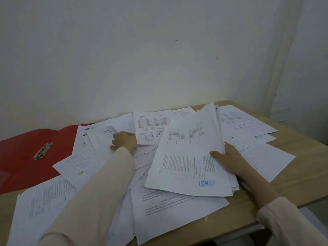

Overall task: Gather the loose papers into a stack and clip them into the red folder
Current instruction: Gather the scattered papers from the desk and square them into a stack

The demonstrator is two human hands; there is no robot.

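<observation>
Many printed white sheets (156,206) lie scattered over a wooden table (301,185). My right hand (230,160) grips a thick stack of papers (188,157), tilted up over the pile, its top sheet stamped "LUNAS" in blue. My left hand (124,142) reaches to the middle of the pile with its fingers curled on a loose sheet (106,134); whether it has lifted that sheet I cannot tell. An open red folder (23,166) lies flat at the left, a metal clip (43,150) on it. Papers overlap the folder's right part.
A white wall stands right behind the table, with a corner at the right. The table's right and front edges are near; more sheets (248,121) reach toward the back right corner. Cream sleeves (92,201) cover both my arms.
</observation>
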